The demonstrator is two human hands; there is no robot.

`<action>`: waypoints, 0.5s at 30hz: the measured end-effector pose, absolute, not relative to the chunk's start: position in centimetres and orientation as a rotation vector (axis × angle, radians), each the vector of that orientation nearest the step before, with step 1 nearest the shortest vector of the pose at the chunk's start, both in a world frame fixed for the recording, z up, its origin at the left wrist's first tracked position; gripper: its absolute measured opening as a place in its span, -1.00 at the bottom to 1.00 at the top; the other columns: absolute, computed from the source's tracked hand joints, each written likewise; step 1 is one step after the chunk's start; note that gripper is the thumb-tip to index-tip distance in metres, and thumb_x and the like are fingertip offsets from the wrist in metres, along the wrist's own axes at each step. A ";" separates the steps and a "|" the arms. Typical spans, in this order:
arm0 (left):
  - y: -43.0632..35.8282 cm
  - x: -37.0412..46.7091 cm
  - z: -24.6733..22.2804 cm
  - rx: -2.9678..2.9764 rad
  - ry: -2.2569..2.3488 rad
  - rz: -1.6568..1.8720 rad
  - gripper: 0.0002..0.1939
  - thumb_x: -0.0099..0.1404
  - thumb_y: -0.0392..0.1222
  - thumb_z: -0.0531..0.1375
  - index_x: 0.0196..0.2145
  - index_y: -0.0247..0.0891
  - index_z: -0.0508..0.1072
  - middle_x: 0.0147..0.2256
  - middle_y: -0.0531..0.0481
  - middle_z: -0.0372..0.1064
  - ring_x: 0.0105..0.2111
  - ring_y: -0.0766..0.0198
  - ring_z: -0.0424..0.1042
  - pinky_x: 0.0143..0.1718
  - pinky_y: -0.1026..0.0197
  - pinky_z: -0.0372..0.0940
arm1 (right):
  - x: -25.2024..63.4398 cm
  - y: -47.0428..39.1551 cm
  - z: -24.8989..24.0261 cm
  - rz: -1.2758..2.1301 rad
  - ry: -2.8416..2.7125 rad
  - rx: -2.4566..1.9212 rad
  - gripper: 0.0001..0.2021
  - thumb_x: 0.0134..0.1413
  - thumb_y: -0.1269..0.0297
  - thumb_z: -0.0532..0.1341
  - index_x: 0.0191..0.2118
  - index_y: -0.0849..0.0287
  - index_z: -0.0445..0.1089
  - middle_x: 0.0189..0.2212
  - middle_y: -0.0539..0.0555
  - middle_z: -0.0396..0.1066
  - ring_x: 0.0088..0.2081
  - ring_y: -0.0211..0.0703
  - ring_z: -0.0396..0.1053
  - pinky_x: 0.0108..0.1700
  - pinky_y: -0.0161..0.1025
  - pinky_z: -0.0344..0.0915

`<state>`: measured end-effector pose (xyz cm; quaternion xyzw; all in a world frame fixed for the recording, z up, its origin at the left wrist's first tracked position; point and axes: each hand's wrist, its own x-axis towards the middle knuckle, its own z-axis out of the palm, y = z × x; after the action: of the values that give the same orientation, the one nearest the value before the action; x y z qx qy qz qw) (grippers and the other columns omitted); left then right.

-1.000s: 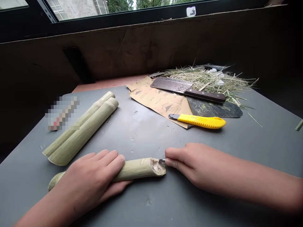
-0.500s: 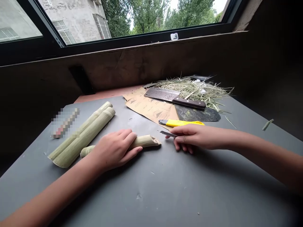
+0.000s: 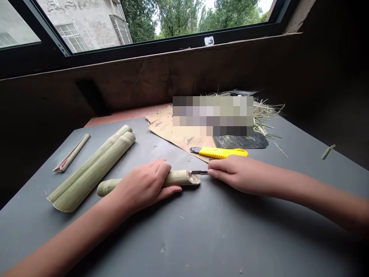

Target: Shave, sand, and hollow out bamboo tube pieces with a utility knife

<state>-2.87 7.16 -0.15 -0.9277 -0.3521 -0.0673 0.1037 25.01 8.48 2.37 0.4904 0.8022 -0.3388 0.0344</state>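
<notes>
My left hand point(image 3: 145, 181) is wrapped over a short bamboo piece point(image 3: 179, 178) and presses it against the grey tabletop point(image 3: 184, 238). The bamboo's rough, broken end faces right. In my right hand point(image 3: 235, 172) is a slim metal knife blade point(image 3: 200, 172), pinched between thumb and fingers; its handle is hidden in the grip. The blade's tip meets the hollow, ragged end of the bamboo. Just behind my right hand lies a yellow utility knife point(image 3: 220, 152).
Two longer bamboo pieces point(image 3: 93, 169) lie side by side on the left, beside a small split piece point(image 3: 72, 153) with a red mark. Brown printed sandpaper point(image 3: 170, 130), a dark abrasive sheet point(image 3: 245, 141) and shavings point(image 3: 268, 109) lie behind, partly pixelated. A window point(image 3: 178, 23) is beyond.
My right hand has moved slightly down and turned, bringing the blade from just off the bamboo to its broken end. My left hand and the bamboo have shifted slightly right.
</notes>
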 end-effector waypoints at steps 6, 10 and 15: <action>7.1 -2.9 -0.4 -2.707 -1.003 -0.190 -0.52 0.47 0.23 -0.08 -0.28 -0.26 0.28 -0.42 0.00 0.35 -0.53 0.21 0.37 -0.52 0.19 0.19 | 24.5 8.3 1.9 -0.734 2.534 1.469 -0.69 0.35 0.09 -0.04 -0.40 0.08 0.23 -0.48 0.00 0.37 -0.44 -0.16 0.29 -0.44 -0.25 0.06; 6.8 -2.9 -0.4 -2.651 -0.975 -0.225 -0.53 0.47 0.22 -0.07 -0.28 -0.26 0.29 -0.40 -0.02 0.37 -0.52 0.20 0.38 -0.51 0.18 0.21 | 24.2 8.0 2.2 -0.875 2.466 1.508 -0.65 0.35 0.09 -0.04 -0.45 0.11 0.21 -0.44 0.01 0.41 -0.41 -0.17 0.32 -0.41 -0.27 0.10; 6.6 -2.9 -0.6 -2.640 -0.937 -0.231 -0.56 0.47 0.19 -0.04 -0.27 -0.26 0.29 -0.38 -0.01 0.35 -0.50 0.19 0.36 -0.50 0.16 0.21 | 23.7 7.7 2.6 -0.898 2.371 1.567 -0.66 0.33 0.12 -0.02 -0.47 0.12 0.20 -0.45 0.02 0.41 -0.42 -0.17 0.32 -0.42 -0.27 0.10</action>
<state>-2.87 6.63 -0.59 -0.9265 -0.3286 -0.0812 0.1645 23.74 7.68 2.61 0.5241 0.7929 -0.3003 0.0803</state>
